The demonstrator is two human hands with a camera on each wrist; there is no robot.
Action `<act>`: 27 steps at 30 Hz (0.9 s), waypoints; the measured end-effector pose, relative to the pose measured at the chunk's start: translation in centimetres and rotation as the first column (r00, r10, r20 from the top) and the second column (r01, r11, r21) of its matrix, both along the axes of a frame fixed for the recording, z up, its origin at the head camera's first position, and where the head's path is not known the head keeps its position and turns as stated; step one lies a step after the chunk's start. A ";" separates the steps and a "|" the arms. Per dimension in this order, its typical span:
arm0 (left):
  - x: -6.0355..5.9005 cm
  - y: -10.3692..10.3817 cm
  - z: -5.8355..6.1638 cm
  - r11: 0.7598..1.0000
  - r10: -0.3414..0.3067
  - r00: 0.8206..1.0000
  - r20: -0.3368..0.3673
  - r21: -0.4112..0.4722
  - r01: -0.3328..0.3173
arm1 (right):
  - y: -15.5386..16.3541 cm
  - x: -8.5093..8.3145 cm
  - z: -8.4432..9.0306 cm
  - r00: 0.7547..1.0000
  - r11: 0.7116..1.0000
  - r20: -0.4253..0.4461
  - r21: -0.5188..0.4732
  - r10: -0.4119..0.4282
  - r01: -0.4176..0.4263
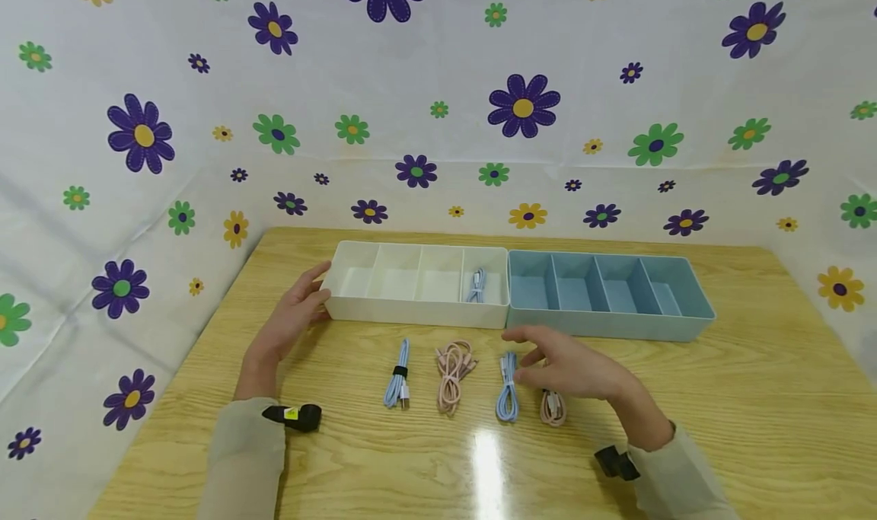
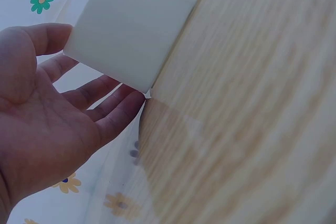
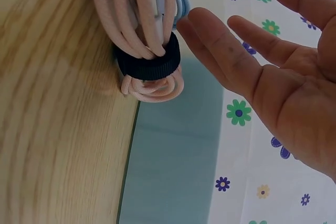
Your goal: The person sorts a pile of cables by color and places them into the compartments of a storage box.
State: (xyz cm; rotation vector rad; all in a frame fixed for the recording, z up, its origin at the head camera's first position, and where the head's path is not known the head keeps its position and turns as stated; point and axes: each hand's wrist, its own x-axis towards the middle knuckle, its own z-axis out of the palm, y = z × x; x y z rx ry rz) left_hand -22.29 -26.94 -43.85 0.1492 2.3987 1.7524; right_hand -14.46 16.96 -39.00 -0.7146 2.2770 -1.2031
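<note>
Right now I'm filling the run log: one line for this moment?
left hand: touches white divided plastic tray | right hand: open above bundled pink cable | nothing held

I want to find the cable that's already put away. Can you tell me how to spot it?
Look at the white organizer tray on the wooden table, beside the blue tray. Its rightmost compartment, next to the blue tray, holds a coiled light blue cable. It is the only cable inside a tray; the other four lie loose on the table in front.
</note>
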 end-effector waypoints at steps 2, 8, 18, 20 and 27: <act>-0.1 0.0 0.0 1.000 0.002 1.000 0.004 0.001 -0.002 | -0.2 0.0 -0.1 1.000 1.000 0.016 0.010 -0.011 0.011; -0.1 0.0 0.1 1.000 -0.001 1.000 0.004 0.008 0.001 | -0.6 0.0 -0.4 0.998 0.999 0.051 0.036 -0.036 0.034; 0.0 -0.1 0.1 1.000 -0.005 1.000 0.010 0.011 0.005 | -1.2 0.2 -0.2 0.997 0.997 0.048 0.046 -0.056 0.054; 0.1 -0.1 0.2 1.000 -0.005 1.000 0.013 0.009 0.005 | -1.3 0.2 -0.3 0.996 0.996 0.041 0.048 -0.073 0.071; 0.0 -0.1 0.2 1.000 -0.007 1.000 0.008 0.005 0.007 | -1.5 0.3 -0.4 0.994 0.991 0.004 0.071 -0.111 0.111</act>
